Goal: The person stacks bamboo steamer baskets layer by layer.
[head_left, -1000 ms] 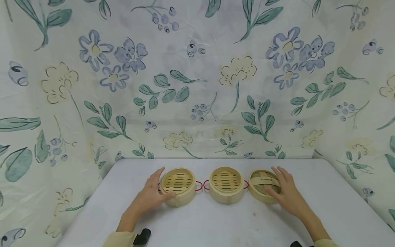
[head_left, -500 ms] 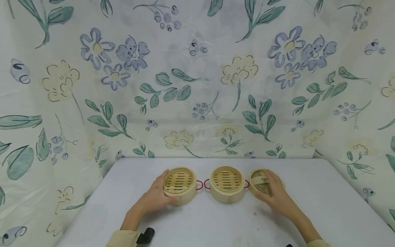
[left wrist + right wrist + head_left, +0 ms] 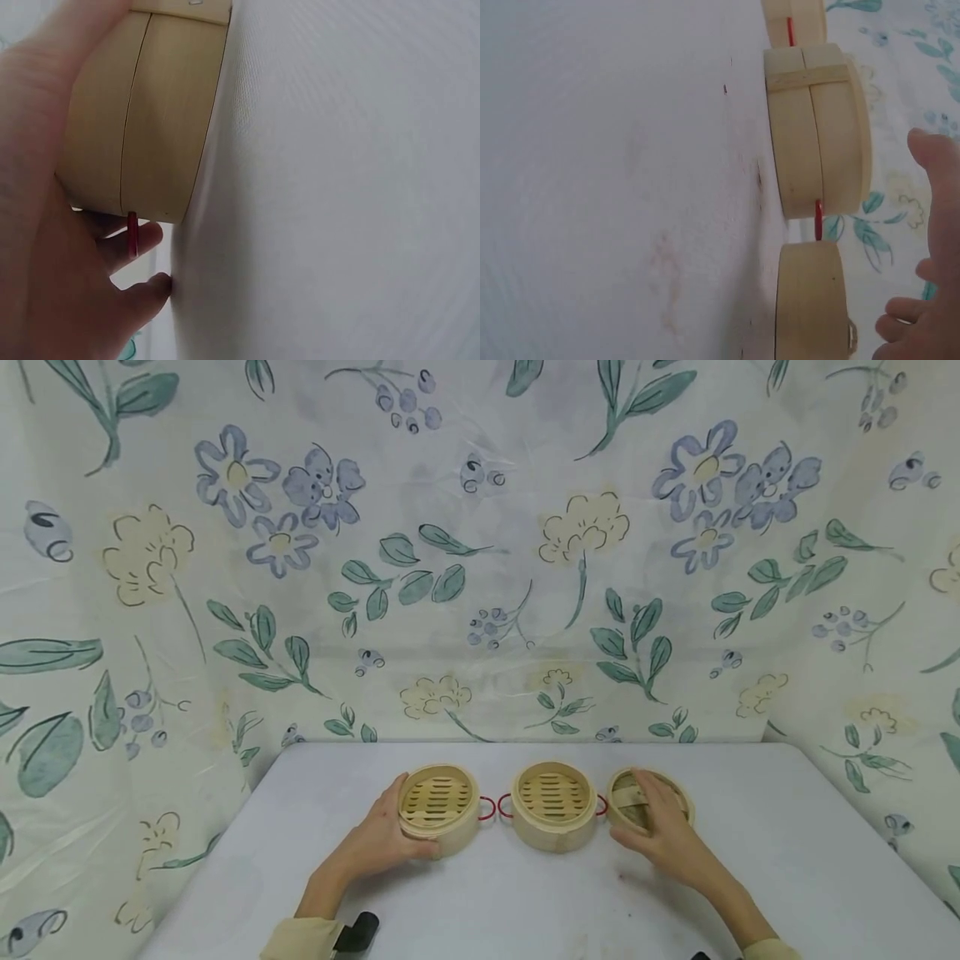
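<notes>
Three round bamboo pieces stand in a row on the white table. My left hand [image 3: 382,835] grips the left steamer basket [image 3: 442,799], thumb at its front and fingers along its left side. The left wrist view shows its wall [image 3: 161,112] close up, with the red handle [image 3: 133,234] between my fingers. Second in the row is a like steamer basket [image 3: 553,810] with a slotted top. My right hand [image 3: 663,831] hovers with spread thumb and fingers over the woven steamer lid [image 3: 630,797] at the right, which it partly hides. From the right wrist, these fingers show apart from the lid [image 3: 808,300].
Red loop handles [image 3: 487,807] stick out between the baskets. A floral cloth [image 3: 480,568] hangs behind and beside the white table [image 3: 525,910]. Small dark specks mark the tabletop near the front of the row.
My right hand has moved left over the lid and covers more of it. My left hand has drawn in closer round the left steamer basket. The basket and lid stay in place.
</notes>
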The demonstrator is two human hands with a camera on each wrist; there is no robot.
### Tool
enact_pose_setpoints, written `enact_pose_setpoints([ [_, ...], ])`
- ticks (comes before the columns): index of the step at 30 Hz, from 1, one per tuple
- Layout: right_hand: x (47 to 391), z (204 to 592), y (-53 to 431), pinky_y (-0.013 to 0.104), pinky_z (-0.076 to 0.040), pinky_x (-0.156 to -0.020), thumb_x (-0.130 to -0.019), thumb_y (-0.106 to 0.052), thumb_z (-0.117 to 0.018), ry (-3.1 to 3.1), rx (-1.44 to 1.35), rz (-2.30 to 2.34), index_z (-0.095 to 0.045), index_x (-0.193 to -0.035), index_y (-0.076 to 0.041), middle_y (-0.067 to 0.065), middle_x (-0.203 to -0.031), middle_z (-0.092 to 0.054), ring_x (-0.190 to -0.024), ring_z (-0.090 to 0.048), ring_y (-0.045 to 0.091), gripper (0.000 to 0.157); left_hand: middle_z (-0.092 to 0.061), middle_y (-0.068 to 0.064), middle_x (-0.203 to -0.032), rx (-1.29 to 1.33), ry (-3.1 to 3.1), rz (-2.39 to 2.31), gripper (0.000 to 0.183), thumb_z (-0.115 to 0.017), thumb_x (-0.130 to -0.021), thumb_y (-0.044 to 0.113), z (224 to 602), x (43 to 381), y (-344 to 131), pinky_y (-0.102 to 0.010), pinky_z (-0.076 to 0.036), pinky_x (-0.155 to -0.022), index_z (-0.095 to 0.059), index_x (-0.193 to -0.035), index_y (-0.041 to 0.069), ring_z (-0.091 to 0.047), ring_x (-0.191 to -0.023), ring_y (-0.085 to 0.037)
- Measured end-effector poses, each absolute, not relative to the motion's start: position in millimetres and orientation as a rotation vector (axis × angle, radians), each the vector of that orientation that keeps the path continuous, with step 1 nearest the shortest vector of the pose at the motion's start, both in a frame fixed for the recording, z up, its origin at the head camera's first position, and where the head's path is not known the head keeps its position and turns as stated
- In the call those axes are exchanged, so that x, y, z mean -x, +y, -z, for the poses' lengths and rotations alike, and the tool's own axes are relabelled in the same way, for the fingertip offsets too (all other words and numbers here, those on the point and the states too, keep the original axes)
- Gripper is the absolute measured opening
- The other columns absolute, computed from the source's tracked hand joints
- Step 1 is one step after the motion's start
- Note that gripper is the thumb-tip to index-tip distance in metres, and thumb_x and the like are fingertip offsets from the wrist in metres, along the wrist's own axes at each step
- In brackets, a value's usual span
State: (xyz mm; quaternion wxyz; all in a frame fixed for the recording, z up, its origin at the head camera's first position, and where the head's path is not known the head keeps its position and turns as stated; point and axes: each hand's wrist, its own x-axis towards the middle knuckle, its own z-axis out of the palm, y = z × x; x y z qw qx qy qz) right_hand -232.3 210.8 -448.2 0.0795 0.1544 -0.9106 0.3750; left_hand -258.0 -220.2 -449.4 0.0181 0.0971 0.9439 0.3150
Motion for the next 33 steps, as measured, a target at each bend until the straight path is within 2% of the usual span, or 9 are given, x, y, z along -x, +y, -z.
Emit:
enact_pose_setpoints([
  [4, 236, 451, 203, 0.072, -0.022, -0.108, -0.088, -0.037, -0.074, -2.725, -0.510, -1.141, -0.020, -0.154, -0.001, 0.027, -0.158, -0.019, -0.144, -0.017, 0.049, 0.093, -0.026, -0.024, -0.157, -0.302, 2.943, -0.967, 0.137, -0.082, -0.061, 0.068, 449, 258, -220, -0.063, -0.037, -0.106, -0.009, -0.156, 0.003, -0.030, -0.144, -0.042],
  [13, 250, 452, 182, 0.068, -0.022, -0.111, -0.084, -0.048, -0.076, -2.751, -0.609, -1.026, -0.020, -0.155, -0.001, 0.027, -0.159, -0.020, -0.146, -0.016, 0.047, 0.102, -0.025, -0.025, -0.157, -0.309, 2.945, -0.981, 0.138, -0.082, -0.061, 0.068, 450, 261, -222, -0.062, -0.034, -0.109, -0.007, -0.156, 0.001, -0.028, -0.144, -0.043],
  [24, 261, 450, 168, 0.065, -0.018, -0.115, -0.077, -0.050, -0.081, -2.847, -0.594, -1.115, -0.010, -0.157, -0.001, 0.027, -0.161, -0.014, -0.147, -0.012, 0.047, 0.117, -0.024, -0.026, -0.158, -0.299, 2.913, -1.018, 0.140, -0.085, -0.061, 0.065, 450, 263, -223, -0.063, -0.030, -0.111, -0.005, -0.156, 0.000, -0.026, -0.145, -0.044],
  [33, 271, 453, 157, 0.061, -0.022, -0.115, -0.074, -0.056, -0.081, -2.875, -0.644, -1.147, -0.007, -0.157, -0.001, 0.024, -0.161, -0.018, -0.147, -0.019, 0.044, 0.124, -0.031, -0.023, -0.155, -0.337, 2.903, -1.066, 0.136, -0.087, -0.060, 0.061, 452, 262, -221, -0.061, -0.032, -0.111, -0.011, -0.155, 0.000, -0.030, -0.144, -0.041],
])
